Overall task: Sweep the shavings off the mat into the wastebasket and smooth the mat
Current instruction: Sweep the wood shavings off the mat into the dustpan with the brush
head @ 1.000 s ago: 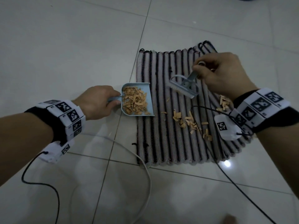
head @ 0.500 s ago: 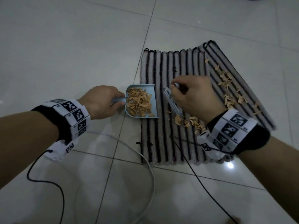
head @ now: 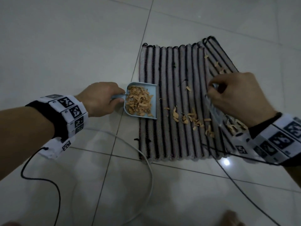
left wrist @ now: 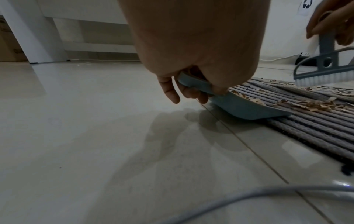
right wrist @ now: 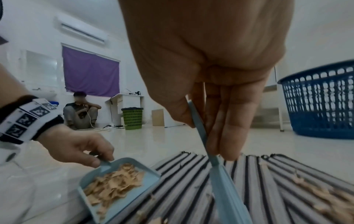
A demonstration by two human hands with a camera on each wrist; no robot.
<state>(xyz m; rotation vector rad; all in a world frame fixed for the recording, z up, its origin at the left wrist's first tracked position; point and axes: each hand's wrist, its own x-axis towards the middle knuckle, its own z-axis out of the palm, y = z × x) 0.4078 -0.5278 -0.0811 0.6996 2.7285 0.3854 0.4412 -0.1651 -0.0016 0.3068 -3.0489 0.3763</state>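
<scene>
A grey mat with black stripes (head: 171,136) lies on the tiled floor, its right part folded over. My left hand (head: 101,98) grips the handle of a light blue dustpan (head: 154,101) heaped with tan shavings (head: 139,101); the pan's lip rests on the mat's left edge (left wrist: 316,131). My right hand (head: 236,95) grips the handle of a small blue brush (right wrist: 224,189), whose white bristles (left wrist: 323,78) hover just over the mat. Loose shavings (head: 193,119) lie between pan and brush, more (head: 218,66) on the folded part. A blue wastebasket (right wrist: 321,106) stands beyond the mat.
A white cable (head: 146,160) and thin black wires (head: 40,180) trail over the floor near the mat's front edge. A green basket (right wrist: 132,116), a white desk (right wrist: 126,98) and a seated person (right wrist: 80,112) are by the far wall.
My right hand has drawn the brush back to the right, away from the dustpan, to the far side of the loose shavings. The left hand and dustpan have stayed put.
</scene>
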